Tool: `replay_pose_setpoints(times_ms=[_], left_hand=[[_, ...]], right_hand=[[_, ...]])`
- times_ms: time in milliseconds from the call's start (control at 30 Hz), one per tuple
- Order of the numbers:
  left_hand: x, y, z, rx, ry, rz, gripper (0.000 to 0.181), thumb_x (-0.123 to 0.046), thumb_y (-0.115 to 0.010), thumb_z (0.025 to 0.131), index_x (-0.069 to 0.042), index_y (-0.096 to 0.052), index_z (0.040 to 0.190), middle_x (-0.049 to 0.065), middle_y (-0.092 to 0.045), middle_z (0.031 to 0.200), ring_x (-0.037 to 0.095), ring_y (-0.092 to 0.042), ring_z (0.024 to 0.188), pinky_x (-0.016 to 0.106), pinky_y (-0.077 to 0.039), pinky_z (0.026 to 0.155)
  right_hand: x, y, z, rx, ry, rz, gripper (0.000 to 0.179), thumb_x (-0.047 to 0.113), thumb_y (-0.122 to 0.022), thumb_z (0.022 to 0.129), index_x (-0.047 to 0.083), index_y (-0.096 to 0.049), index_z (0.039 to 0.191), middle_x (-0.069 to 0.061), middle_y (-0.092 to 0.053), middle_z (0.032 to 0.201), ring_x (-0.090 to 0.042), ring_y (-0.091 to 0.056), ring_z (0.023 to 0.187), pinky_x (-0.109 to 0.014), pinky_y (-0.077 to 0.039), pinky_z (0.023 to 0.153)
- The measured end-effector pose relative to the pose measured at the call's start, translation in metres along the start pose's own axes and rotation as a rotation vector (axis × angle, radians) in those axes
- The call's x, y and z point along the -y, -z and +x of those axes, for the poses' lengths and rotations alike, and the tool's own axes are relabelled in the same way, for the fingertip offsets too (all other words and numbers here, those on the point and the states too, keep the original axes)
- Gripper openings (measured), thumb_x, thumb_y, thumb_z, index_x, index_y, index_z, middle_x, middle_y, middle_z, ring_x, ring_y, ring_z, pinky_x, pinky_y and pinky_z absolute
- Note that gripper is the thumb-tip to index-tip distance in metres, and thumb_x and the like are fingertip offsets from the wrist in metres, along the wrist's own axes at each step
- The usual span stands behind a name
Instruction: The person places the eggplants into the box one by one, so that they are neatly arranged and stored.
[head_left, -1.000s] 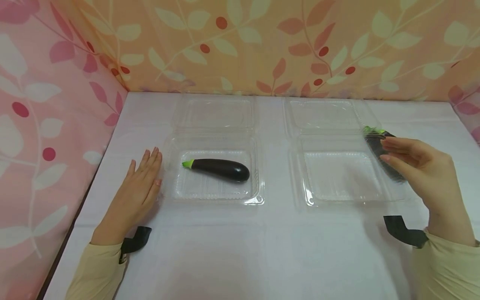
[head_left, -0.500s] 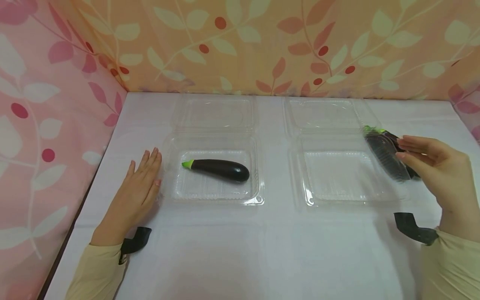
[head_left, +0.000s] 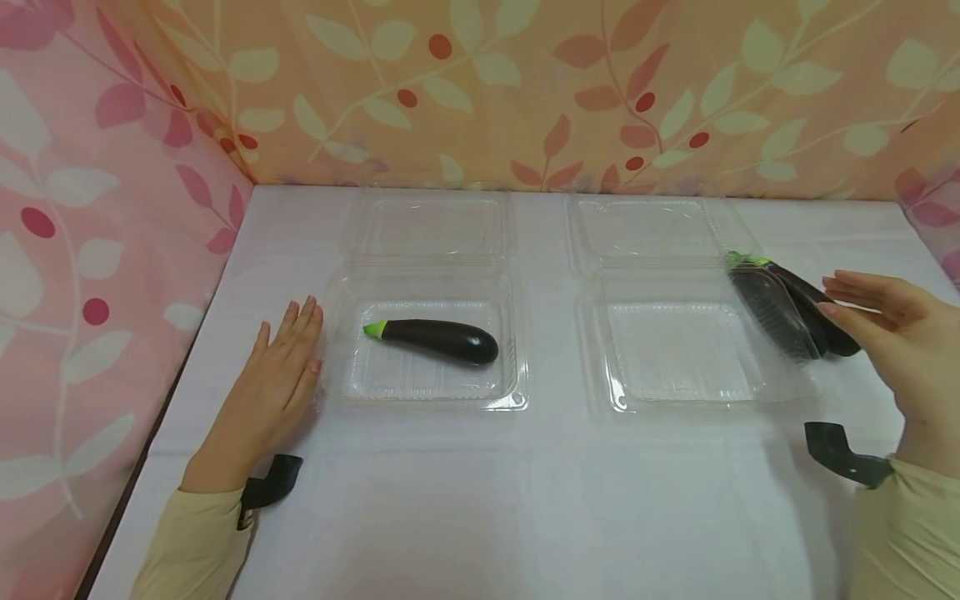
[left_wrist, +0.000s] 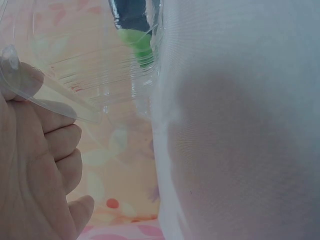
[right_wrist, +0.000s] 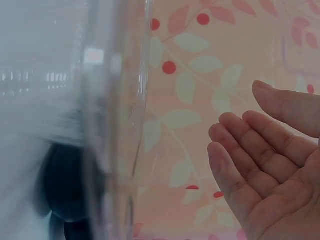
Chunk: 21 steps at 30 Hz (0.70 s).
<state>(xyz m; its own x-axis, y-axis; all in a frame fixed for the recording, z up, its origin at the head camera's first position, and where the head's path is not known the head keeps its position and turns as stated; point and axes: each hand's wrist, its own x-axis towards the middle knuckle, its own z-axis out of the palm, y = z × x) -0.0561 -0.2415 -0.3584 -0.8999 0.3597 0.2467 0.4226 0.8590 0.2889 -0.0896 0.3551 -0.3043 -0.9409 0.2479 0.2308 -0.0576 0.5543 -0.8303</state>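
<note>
An eggplant point(head_left: 435, 340) with a green stem lies in the left clear plastic container point(head_left: 512, 402). Beside that container's left edge is my left hand point(head_left: 270, 383), fingers straight; the left wrist view shows its fingertips at the clear rim point(left_wrist: 55, 105). Two more eggplants lie side by side by the right container's right wall: one point(head_left: 768, 304) shows through clear plastic, the other point(head_left: 825, 321) sits farther right. My right hand point(head_left: 907, 350) is just right of this pair, holding nothing, its fingers slightly bent and thumb apart in the right wrist view.
The right clear container point(head_left: 619, 402) has no eggplant on its floor. Both lids, left point(head_left: 427, 229) and right point(head_left: 645, 229), lie folded back. A white cloth point(head_left: 480, 500) covers the table; patterned fabric point(head_left: 525, 92) stands behind and at the left.
My right hand has drawn away to the right from the pair of eggplants, uncovering more of the right-hand one. The left hand has stayed in place.
</note>
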Motion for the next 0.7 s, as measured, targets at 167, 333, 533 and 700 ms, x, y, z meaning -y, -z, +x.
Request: replay_pose_setpoints(times_ms=[167,333,533,700], left_hand=[[0.0,0.0,0.0,-0.001,-0.001,-0.001,0.056,-0.018,-0.042,0.098,0.005,-0.024,0.147,0.02,-0.022,0.152,0.028,-0.011,0.143,0.053,-0.006,0.112],[0.0,0.0,0.0,-0.002,-0.001,0.001,0.056,-0.018,-0.042,0.099,0.005,-0.024,0.147,0.02,-0.022,0.152,0.027,-0.01,0.143,0.054,-0.006,0.112],[0.0,0.0,0.0,-0.003,-0.002,0.002,0.056,-0.02,-0.04,0.099,0.004,-0.023,0.147,0.02,-0.022,0.152,0.027,-0.01,0.143,0.054,-0.007,0.112],[0.0,0.0,0.0,-0.009,-0.008,-0.004,0.055,-0.02,-0.04,0.1,0.005,-0.024,0.146,0.02,-0.022,0.152,0.029,-0.012,0.143,0.054,-0.006,0.112]], right_hand=[[-0.003,0.003,0.001,-0.013,-0.004,-0.002,0.041,-0.005,-0.062,0.087,0.008,-0.061,0.126,0.032,-0.06,0.093,0.014,-0.055,0.087,-0.001,-0.039,0.078],[-0.007,0.005,0.001,-0.013,0.003,0.037,0.042,-0.008,-0.06,0.087,0.017,-0.064,0.12,0.03,-0.061,0.093,0.014,-0.056,0.086,-0.002,-0.04,0.076],[-0.015,0.009,0.003,-0.035,-0.023,0.035,0.042,-0.007,-0.059,0.088,0.016,-0.063,0.123,0.03,-0.06,0.094,0.014,-0.055,0.086,-0.002,-0.039,0.078],[-0.026,0.015,0.006,-0.056,-0.066,0.014,0.041,-0.002,-0.058,0.09,0.012,-0.06,0.128,0.031,-0.058,0.093,0.014,-0.054,0.084,-0.001,-0.038,0.08]])
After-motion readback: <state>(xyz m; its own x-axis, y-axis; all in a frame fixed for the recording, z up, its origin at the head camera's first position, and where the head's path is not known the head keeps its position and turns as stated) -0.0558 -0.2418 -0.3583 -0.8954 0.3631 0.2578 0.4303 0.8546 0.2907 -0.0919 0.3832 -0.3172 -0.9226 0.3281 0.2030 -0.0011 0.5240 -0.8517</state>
